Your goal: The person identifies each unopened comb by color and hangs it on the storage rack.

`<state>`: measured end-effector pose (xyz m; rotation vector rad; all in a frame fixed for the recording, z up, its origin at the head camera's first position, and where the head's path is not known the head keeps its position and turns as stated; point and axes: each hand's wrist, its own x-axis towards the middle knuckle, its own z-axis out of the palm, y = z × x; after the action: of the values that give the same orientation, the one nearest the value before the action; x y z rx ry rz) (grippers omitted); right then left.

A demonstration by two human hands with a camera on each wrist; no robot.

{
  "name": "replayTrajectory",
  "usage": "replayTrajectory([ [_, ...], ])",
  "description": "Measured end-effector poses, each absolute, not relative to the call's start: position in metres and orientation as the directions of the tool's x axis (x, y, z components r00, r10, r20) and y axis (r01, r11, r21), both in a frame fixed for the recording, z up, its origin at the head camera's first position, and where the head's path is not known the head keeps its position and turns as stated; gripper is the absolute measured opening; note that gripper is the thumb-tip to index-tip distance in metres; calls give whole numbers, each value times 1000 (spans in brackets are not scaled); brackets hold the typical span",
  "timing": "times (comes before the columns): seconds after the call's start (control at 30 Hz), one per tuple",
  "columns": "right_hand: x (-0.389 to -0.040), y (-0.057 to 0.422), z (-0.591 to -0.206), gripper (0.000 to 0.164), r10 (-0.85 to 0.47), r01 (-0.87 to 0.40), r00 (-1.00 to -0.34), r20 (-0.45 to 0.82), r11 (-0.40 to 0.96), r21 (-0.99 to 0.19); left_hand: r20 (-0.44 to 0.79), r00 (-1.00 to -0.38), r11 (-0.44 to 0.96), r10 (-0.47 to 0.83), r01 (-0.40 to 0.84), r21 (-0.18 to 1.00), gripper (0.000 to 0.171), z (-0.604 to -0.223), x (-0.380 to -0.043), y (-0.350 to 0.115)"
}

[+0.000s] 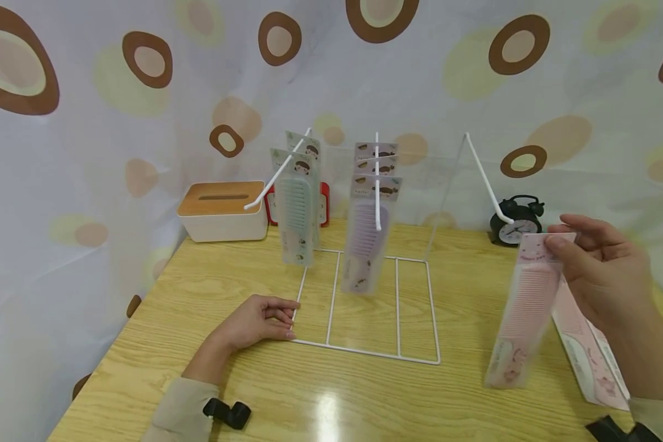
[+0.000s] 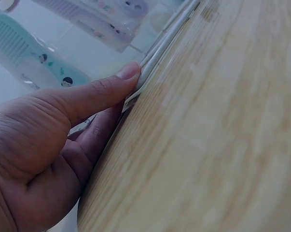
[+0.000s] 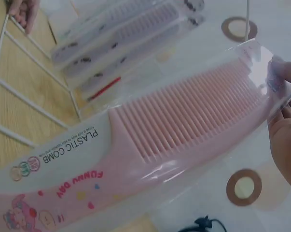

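Apparently mid-hanging, the right hand (image 1: 608, 276) pinches a packaged pink comb (image 1: 527, 307) by its top toward the tabletop (image 1: 464, 405)'s right edge, the left hand (image 1: 256, 322) grips the rack (image 1: 364, 352)'s near-left corner, and the next move likely calls for aligning packet with right hook (image 1: 484, 178).

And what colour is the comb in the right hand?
The comb is pink, clearest in the right wrist view.

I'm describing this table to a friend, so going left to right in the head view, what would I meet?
Slotted-lid box, hanging green combs, hanging purple combs, held pink comb, right hand.
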<state>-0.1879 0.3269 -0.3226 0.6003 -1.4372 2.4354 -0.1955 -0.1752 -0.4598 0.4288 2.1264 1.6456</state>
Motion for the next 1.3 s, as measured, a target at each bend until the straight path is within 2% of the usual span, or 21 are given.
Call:
replayTrajectory([
  [0.1, -174, 312, -312, 39, -7, -443, -830, 557, -600, -667, -136, -864, 253, 484, -10, 967, 57, -459, -195, -175],
  [0.23, -159, 292, -294, 36, -34, -410, -784, 620, -722, -558, -136, -864, 250, 485, -12, 968, 57, -459, -195, -175],
  [0.43, -145, 260, -269, 35, 7, -479, -745, 667, -702, -527, -134, -868, 249, 478, -12, 968, 57, -459, -195, -176],
  [0.53, -142, 248, -260, 34, 50, -511, -769, 637, -647, -566, -131, -869, 249, 476, -9, 968, 57, -459, -195, -176],
  [0.7, -145, 241, -253, 34, 51, -475, -826, 561, -598, -645, -130, -868, 249, 479, -8, 968, 57, -460, -196, -177],
  [0.93, -150, 237, -260, 30, 99, -503, -828, 551, -564, -655, -137, -866, 253, 481, -12, 967, 56, -461, -196, -176],
  [1.17, -176, 244, -263, 31, 21, -325, -918, 396, -613, -720, -137, -873, 257, 467, -14, 966, 57, -462, -197, -176],
  [1.3, -189, 248, -264, 30, 25, -284, -941, 336, -594, -752, -141, -872, 255, 468, -19, 967, 58, -464, -198, -176],
])
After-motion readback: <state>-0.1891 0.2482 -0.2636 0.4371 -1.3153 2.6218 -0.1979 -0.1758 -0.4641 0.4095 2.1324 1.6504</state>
